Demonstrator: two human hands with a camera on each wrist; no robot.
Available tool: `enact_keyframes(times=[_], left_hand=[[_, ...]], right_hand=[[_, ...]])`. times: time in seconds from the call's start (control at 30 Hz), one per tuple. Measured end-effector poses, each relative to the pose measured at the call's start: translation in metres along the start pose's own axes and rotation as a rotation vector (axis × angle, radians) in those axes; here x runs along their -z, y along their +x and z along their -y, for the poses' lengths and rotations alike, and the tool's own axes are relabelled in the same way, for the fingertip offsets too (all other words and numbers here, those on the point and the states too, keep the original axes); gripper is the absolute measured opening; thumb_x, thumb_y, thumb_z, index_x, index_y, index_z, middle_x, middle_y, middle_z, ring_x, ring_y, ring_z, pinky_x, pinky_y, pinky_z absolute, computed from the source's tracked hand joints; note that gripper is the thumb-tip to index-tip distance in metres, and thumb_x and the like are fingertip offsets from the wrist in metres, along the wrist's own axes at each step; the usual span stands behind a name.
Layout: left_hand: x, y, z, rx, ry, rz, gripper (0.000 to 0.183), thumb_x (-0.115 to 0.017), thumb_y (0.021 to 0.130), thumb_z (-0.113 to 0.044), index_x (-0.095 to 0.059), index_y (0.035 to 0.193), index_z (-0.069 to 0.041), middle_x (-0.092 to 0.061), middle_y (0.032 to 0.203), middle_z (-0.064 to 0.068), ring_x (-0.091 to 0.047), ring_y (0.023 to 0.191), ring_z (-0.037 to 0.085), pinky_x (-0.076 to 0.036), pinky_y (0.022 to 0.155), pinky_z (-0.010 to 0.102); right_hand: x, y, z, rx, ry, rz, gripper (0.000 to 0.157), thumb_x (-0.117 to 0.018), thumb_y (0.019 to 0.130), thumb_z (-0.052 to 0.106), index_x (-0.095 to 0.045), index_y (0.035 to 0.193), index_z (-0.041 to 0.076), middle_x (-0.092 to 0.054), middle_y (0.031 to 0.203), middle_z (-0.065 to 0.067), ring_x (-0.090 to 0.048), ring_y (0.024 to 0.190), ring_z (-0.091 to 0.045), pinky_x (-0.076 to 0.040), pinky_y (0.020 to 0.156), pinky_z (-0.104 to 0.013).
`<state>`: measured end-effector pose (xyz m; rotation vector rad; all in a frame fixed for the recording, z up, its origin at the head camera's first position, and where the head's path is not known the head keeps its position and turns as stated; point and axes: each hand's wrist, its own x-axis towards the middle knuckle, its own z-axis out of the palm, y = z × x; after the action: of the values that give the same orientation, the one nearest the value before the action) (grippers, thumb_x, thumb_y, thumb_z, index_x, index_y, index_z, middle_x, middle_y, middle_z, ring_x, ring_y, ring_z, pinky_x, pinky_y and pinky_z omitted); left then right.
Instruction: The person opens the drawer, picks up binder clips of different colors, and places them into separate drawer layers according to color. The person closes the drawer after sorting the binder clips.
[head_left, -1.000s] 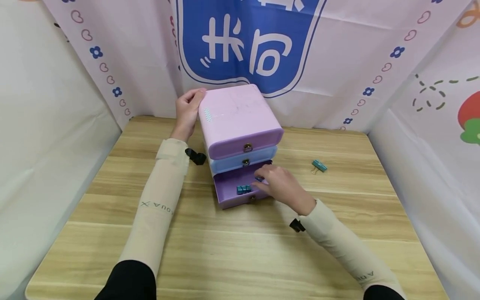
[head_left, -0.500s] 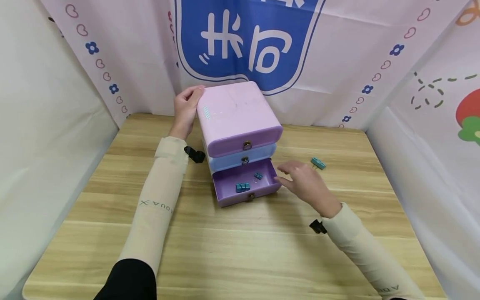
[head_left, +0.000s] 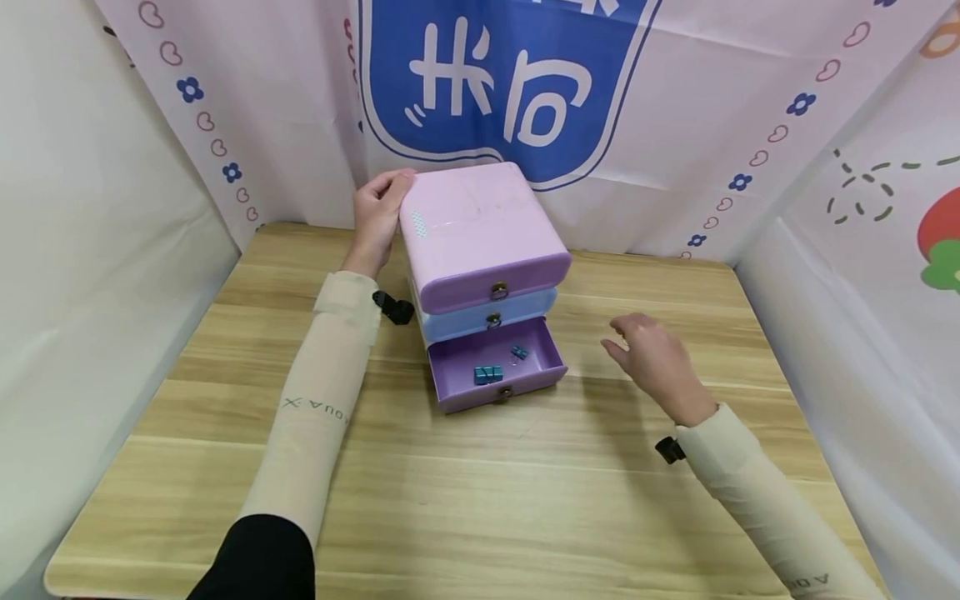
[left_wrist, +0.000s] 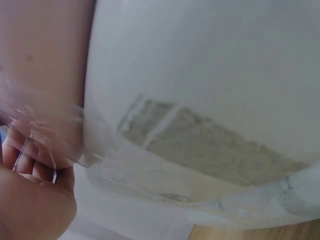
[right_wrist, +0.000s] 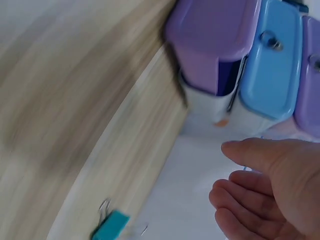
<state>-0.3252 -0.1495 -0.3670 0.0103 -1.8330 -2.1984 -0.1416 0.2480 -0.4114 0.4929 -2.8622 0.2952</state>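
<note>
A small drawer cabinet (head_left: 480,225) stands at the table's back, with a pink top and purple and blue drawer fronts. Its bottom purple drawer (head_left: 537,383) is pulled out. Inside lie teal binder clips (head_left: 488,375) near the front and a smaller teal binder clip (head_left: 520,352) farther back. My left hand (head_left: 377,215) grips the cabinet's back left corner, thumb at the top edge. Right of the drawer, my right hand (head_left: 660,362) is in the air, empty, fingers loosely bent. Another teal binder clip (right_wrist: 111,226) lies on the table in the right wrist view; my right hand hides it from the head view.
The wooden table (head_left: 480,508) reaches forward from the cabinet. A printed cloth (head_left: 667,100) hangs right behind it, and white sheets (head_left: 862,317) close off both sides.
My right hand has come out of the drawer and moved right, over where the loose binder clip lies. The smaller binder clip now shows in the drawer. My left hand stays at the cabinet.
</note>
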Motion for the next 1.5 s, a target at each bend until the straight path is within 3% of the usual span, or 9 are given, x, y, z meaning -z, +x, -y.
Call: enact_keyframes(times=[0.27, 0.5, 0.73, 0.97, 1.2, 1.3, 1.5], left_hand=[[-0.001, -0.001, -0.002, 0.009, -0.003, 0.008, 0.027, -0.075, 0.1, -0.029, -0.079, 0.118, -0.009, -0.073, 0.108, -0.004, -0.064, 0.099, 0.009, -0.053, 0.084, 0.02], [0.0, -0.001, 0.0, -0.007, -0.001, 0.001, 0.026, -0.075, 0.1, -0.028, -0.079, 0.116, -0.009, -0.073, 0.105, -0.005, -0.063, 0.096, 0.009, -0.052, 0.081, 0.02], [0.0, 0.0, 0.001, -0.004, 0.003, 0.003, 0.025, -0.075, 0.099, -0.029, -0.079, 0.115, -0.01, -0.073, 0.104, -0.006, -0.063, 0.095, 0.008, -0.052, 0.08, 0.02], [0.0, 0.0, 0.001, -0.005, -0.001, -0.003, 0.023, -0.076, 0.099, -0.028, -0.08, 0.113, -0.01, -0.073, 0.103, -0.006, -0.064, 0.094, 0.008, -0.053, 0.08, 0.019], [0.002, 0.0, -0.001, 0.005, 0.005, -0.002, 0.024, -0.076, 0.099, -0.03, -0.079, 0.114, -0.011, -0.072, 0.104, -0.006, -0.063, 0.095, 0.008, -0.052, 0.081, 0.02], [0.003, 0.0, -0.001, 0.006, 0.002, -0.003, 0.024, -0.076, 0.099, -0.03, -0.079, 0.114, -0.011, -0.073, 0.104, -0.006, -0.063, 0.095, 0.009, -0.052, 0.08, 0.02], [0.002, 0.0, 0.001, -0.006, -0.002, 0.004, 0.025, -0.075, 0.099, -0.028, -0.079, 0.115, -0.009, -0.073, 0.104, -0.006, -0.063, 0.094, 0.008, -0.052, 0.08, 0.019]], right_hand=[[0.0, 0.002, -0.028, -0.055, -0.015, -0.002, 0.021, -0.077, 0.096, 0.011, -0.072, 0.106, -0.007, -0.073, 0.097, -0.024, -0.073, 0.081, -0.037, -0.06, 0.068, -0.051], [-0.01, 0.009, -0.047, -0.104, -0.022, 0.053, 0.025, -0.076, 0.096, 0.011, -0.07, 0.108, -0.01, -0.073, 0.099, -0.027, -0.073, 0.087, -0.042, -0.061, 0.074, -0.055], [-0.023, 0.017, -0.062, -0.155, -0.002, 0.107, 0.019, -0.072, 0.098, 0.009, -0.069, 0.104, -0.009, -0.073, 0.098, -0.026, -0.072, 0.089, -0.04, -0.06, 0.08, -0.056], [-0.031, 0.025, -0.071, -0.139, 0.007, 0.114, 0.013, -0.07, 0.1, 0.007, -0.07, 0.099, -0.006, -0.071, 0.092, -0.021, -0.071, 0.081, -0.033, -0.059, 0.075, -0.051], [-0.025, 0.037, -0.07, -0.105, -0.069, 0.195, 0.013, -0.067, 0.101, 0.003, -0.067, 0.091, -0.005, -0.068, 0.085, -0.019, -0.063, 0.072, -0.028, -0.056, 0.067, -0.045], [-0.02, 0.043, -0.072, -0.097, -0.097, 0.197, 0.012, -0.064, 0.101, 0.0, -0.067, 0.091, -0.007, -0.069, 0.086, -0.023, -0.064, 0.072, -0.031, -0.056, 0.065, -0.047], [-0.008, 0.047, -0.071, -0.132, -0.072, 0.175, 0.009, -0.066, 0.099, 0.001, -0.071, 0.099, -0.008, -0.074, 0.099, -0.028, -0.073, 0.089, -0.042, -0.06, 0.078, -0.055]])
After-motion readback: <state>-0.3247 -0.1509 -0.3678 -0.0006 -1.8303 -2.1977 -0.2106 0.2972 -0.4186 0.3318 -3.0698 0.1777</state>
